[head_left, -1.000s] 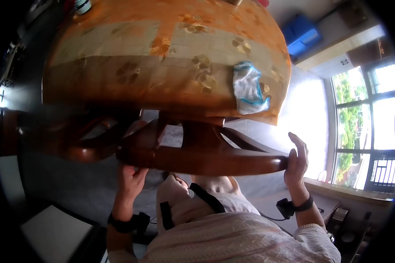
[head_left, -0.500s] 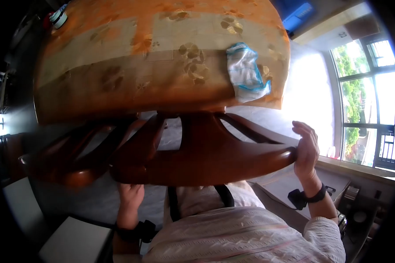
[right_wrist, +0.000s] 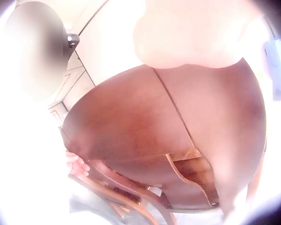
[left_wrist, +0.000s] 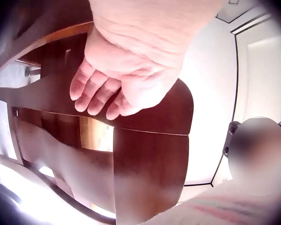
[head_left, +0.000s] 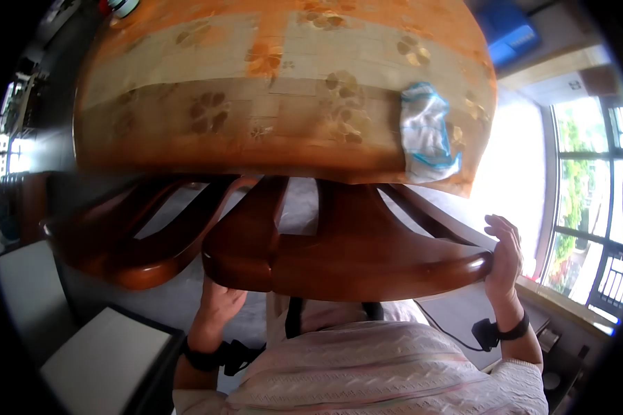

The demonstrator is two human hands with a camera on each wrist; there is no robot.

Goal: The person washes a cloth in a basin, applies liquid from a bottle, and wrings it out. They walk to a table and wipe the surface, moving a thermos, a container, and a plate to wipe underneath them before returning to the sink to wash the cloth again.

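Observation:
A dark reddish-brown wooden chair [head_left: 367,266] stands against the cloth-covered table [head_left: 291,149], its broad curved backrest facing the person. My right hand [head_left: 505,266] rests on the backrest's right end, fingers extended upward along it. In the right wrist view only the overexposed base of that hand [right_wrist: 189,33] shows above the wood. At the other end my left hand [head_left: 221,304] touches the backrest from below, its fingertips hidden in the head view. The left wrist view shows the left hand's fingers [left_wrist: 96,93] lying loosely bent against the wood, not wrapped round it.
A second wooden chair [head_left: 138,273] stands close on the left. A white cloth with blue edging [head_left: 426,131] lies near the table's right corner. Behind left is a pale-topped seat or box [head_left: 104,360]; a window [head_left: 581,194] is at the right, a blue box [head_left: 509,34] beyond the table.
The torso has come closer to the backrest, and the legs have gone out of sight. Both hands stay at the chair's two ends while the head view shifts.

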